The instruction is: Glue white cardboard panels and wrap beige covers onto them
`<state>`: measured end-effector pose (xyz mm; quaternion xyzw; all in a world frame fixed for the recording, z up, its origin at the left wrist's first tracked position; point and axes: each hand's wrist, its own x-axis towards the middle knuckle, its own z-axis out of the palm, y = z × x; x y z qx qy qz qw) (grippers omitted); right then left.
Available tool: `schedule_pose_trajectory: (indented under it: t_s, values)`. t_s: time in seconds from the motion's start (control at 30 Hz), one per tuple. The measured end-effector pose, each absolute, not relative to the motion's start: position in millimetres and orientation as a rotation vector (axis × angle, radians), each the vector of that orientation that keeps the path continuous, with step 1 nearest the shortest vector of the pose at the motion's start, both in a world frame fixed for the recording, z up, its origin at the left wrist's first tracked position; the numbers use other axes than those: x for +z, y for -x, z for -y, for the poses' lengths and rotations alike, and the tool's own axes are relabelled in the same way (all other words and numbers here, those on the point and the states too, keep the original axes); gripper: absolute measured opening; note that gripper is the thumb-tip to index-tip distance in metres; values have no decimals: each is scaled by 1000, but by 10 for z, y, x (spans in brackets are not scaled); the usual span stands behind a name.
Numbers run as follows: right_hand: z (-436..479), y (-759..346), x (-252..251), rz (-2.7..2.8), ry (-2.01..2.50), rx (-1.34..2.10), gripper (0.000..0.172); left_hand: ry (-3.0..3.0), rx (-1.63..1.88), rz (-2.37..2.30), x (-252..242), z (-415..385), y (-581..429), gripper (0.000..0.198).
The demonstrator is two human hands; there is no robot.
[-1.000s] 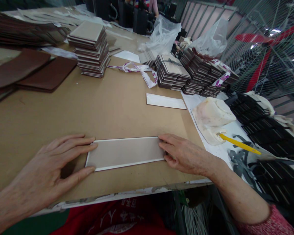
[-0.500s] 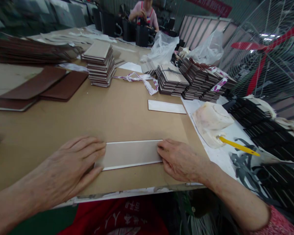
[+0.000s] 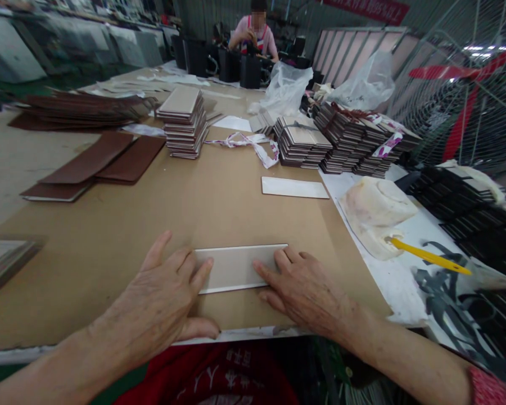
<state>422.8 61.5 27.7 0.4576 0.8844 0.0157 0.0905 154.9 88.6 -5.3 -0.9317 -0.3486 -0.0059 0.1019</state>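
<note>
A pale grey rectangular panel with white edges (image 3: pixel 234 271) lies flat on the brown table covering (image 3: pixel 152 208), close to the front edge. On its left end rest fingers of my left hand (image 3: pixel 168 289), which is spread with the thumb out toward the table edge. My right hand (image 3: pixel 307 284) lies over the panel's right end, index finger stretched onto its surface and the other fingers partly bent. Neither hand is wrapped round the panel. Beyond it, a similar white strip (image 3: pixel 295 188) lies by itself.
Stacked panels (image 3: pixel 183 124) and tied bundles (image 3: pixel 303 140) stand at the back. Brown sheets (image 3: pixel 105 160) lie left, near another stack (image 3: pixel 4 261). At right are a whitish container (image 3: pixel 375 211), a yellow-handled tool (image 3: pixel 430 256), black pieces (image 3: pixel 459 202) and a fan (image 3: pixel 472 79). A person (image 3: pixel 255 36) sits behind.
My left hand has gone from holding the panel's left end to spread fingers on it. My right index finger has slid inward over the panel. The camera view has shifted left.
</note>
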Motion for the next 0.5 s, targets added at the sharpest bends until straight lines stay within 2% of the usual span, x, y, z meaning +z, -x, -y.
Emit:
schedule_pose_trajectory:
  t_s: [0.3,0.4,0.5]
  values:
    - [-446,-4796,9,-2703,-1526,-7,45,2846,-166,1091,-277,-910,-1133,72]
    - [-479,-4969,11,-2678,-1632,-71,41,2867,-225,1067,-416,-935,-998,75]
    - [-571,-5014,4,-2717,-1679,-213,46,2866,-255,1068,-529,-919,-869,81]
